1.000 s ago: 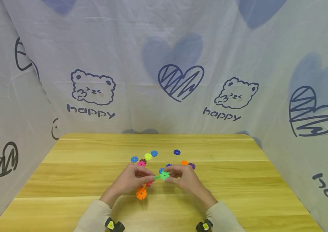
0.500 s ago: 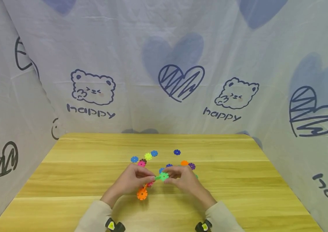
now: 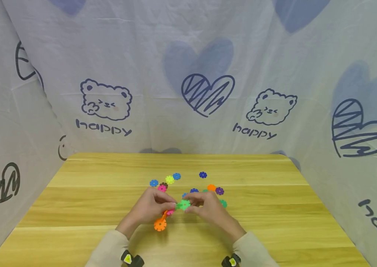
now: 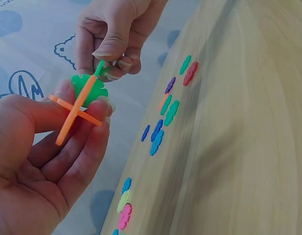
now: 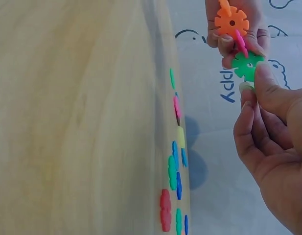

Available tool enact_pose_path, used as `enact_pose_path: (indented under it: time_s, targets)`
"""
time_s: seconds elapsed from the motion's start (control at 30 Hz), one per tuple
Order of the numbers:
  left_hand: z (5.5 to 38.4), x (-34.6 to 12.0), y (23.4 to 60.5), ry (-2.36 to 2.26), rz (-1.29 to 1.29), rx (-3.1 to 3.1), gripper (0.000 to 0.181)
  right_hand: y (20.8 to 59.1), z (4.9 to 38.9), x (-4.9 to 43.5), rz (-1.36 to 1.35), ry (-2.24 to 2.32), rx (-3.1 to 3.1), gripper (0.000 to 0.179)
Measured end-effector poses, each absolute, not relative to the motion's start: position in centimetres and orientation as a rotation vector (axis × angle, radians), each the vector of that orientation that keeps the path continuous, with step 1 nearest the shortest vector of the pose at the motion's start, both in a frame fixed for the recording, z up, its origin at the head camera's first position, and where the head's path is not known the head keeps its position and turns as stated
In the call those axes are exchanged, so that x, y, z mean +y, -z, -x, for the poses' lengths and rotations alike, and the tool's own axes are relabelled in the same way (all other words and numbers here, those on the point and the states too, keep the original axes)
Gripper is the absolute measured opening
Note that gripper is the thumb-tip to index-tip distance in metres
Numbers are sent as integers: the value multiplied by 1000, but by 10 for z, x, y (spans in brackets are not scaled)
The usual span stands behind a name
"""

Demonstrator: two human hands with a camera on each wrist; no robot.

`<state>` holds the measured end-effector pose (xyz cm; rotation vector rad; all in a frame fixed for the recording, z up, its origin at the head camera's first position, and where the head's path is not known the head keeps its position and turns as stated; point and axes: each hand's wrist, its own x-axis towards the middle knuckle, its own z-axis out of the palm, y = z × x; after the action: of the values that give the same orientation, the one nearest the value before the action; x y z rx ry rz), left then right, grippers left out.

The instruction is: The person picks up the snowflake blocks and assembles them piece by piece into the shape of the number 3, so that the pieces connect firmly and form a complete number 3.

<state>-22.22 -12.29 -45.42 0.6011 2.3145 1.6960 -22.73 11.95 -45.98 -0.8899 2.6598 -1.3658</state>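
Light-green disc (image 3: pixel 185 204) held above wooden table (image 3: pixel 261 222), between right hand (image 3: pixel 208 207) and left hand (image 3: pixel 153 204).

Narrow pinch observed at right hand: light-green disc is held between thumb and fingers. 2nd green disc (image 4: pixel 95 92), at its 9 o'clock in the head view, is gripped by left hand's fingertips. Whether the 2 are interlocked cannot be told. Toward 7 o'clock, pink disc (image 3: pixel 170 212) and 2 orange discs (image 3: pixel 160 224) are seen in a row. On the table, yellow disc (image 3: pixel 169 180) is noted at 11 o'clock, dark-blue disc (image 3: pixel 203 174) at 1, purple disc (image 3: pixel 220 191) at 2.
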Motion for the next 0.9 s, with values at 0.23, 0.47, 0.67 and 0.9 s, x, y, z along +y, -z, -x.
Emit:
enact_pose_path:
  time_s: [0.23, 0.47, 0.67, 0.9]
  targets:
    - [222, -119, 457, -1659, -587, 2397, 14, 456, 230, 124, 783, 1383, 2597, 38]
    - [221, -117, 459, -1707, -555, 2269, 42, 458, 231, 125, 690, 1606, 2425, 32]
    - [220, -114, 458, -1706, -602, 2199, 54, 458, 232, 122, 675, 1611, 2427, 27]
    - [221, -117, 460, -1667, -637, 2250, 49, 458, 236, 127, 694, 1562, 2479, 26]
